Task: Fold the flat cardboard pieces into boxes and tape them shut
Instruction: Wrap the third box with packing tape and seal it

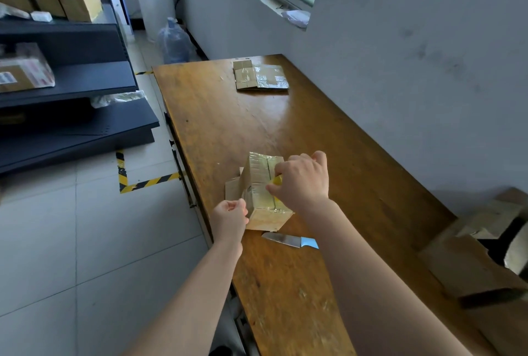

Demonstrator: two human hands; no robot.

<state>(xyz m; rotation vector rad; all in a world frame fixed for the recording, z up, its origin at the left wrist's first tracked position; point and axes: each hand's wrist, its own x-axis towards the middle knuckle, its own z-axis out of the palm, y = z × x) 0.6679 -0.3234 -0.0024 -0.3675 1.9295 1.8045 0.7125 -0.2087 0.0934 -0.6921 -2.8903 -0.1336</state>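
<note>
Cardboard, light, stiff, slick with tape: the box point(267, 190) stands near the left edge of the desk point(328, 127). My right hand point(303, 181) grips a yellow tape roll point(277, 181) on it; my left hand point(230, 217) curls at its corner, grasp unclear. Best held by its edges.

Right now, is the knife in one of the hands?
No, the knife lies on the table beside the box; the left hand and the right hand are both at the box.

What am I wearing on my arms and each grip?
Nothing that shows: the left grip and right grip are ungloved with no rings visible, and the left forearm and right forearm are bare, with no sleeves, watch or bands in view.
</note>
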